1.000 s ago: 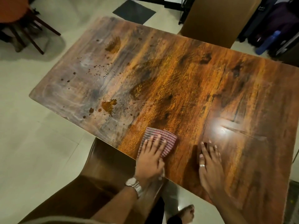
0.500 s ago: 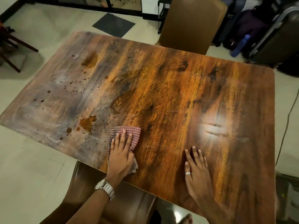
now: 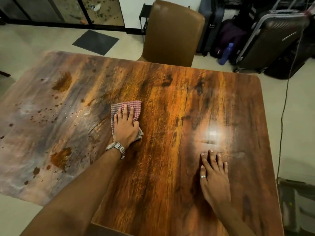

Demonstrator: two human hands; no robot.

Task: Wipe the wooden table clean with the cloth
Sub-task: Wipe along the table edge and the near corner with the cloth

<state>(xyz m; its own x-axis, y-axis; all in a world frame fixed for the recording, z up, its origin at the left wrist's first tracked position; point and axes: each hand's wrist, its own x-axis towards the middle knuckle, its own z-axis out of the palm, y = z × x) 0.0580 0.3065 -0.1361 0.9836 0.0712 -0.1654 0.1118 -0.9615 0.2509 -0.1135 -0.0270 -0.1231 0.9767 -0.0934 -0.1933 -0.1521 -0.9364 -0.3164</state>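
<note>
Pushing farther in from the near edge, the left hand [image 3: 125, 128] is now sliding the cloth [image 3: 134, 108] toward the middle of the tabletop [image 3: 170, 176]; half a second ago it was working just beside the near stain [image 3: 60, 158]. Its fingers [image 3: 125, 111] are lying straight and flat on the checked cloth, pressing rather than gripping. The cloth is running lengthwise under the hand, pointing away from the person. The droplets [image 3: 46, 114] and the far stain [image 3: 62, 81] are lying to the left of those fingers, so the left hand is the nearer one. The right hand [image 3: 214, 181] is resting spread flat on the tabletop, holding nothing.
</note>
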